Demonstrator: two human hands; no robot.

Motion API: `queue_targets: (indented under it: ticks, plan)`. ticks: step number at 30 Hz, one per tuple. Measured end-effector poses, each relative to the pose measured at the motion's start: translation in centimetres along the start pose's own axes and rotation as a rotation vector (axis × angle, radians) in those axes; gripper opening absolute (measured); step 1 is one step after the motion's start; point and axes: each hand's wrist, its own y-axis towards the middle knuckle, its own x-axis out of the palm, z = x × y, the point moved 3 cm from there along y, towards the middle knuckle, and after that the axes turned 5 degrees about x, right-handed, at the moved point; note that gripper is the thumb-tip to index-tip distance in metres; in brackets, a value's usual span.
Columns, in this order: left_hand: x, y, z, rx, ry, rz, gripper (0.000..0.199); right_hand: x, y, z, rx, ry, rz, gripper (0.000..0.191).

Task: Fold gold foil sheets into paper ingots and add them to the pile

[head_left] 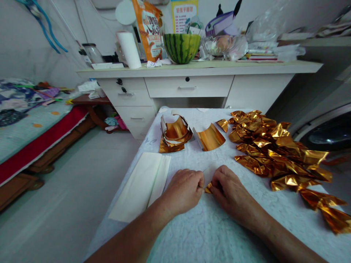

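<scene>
My left hand (185, 190) and my right hand (231, 193) are close together above the cloth-covered table, fingers closed on one small piece of gold foil paper (208, 187). Its pale side rises between the hands, and a bit of gold shows below; most of it is hidden by my fingers. Ahead of them lies a curled sheet of gold foil (210, 138). Farther left, a curled stack of gold foil sheets (175, 131) rests on the cloth. Beside my left forearm is a stack of pale paper sheets (139, 179). Many folded gold foil pieces (270, 146) are heaped on the right.
Behind the table stands a white desk (189, 87) carrying a watermelon half (182, 47), a paper roll (128, 50) and an orange snack bag (150, 33). A bed (35, 142) is at the left, and a washing machine (325, 106) at the right.
</scene>
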Motion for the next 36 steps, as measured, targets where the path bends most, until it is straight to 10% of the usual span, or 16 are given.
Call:
queue_targets:
  ticks: [36]
  plan:
    - [0.27,0.77,-0.59,-0.015,-0.041,-0.051,0.008,0.65,-0.35,-0.15,-0.052,-0.114,0.081,0.019]
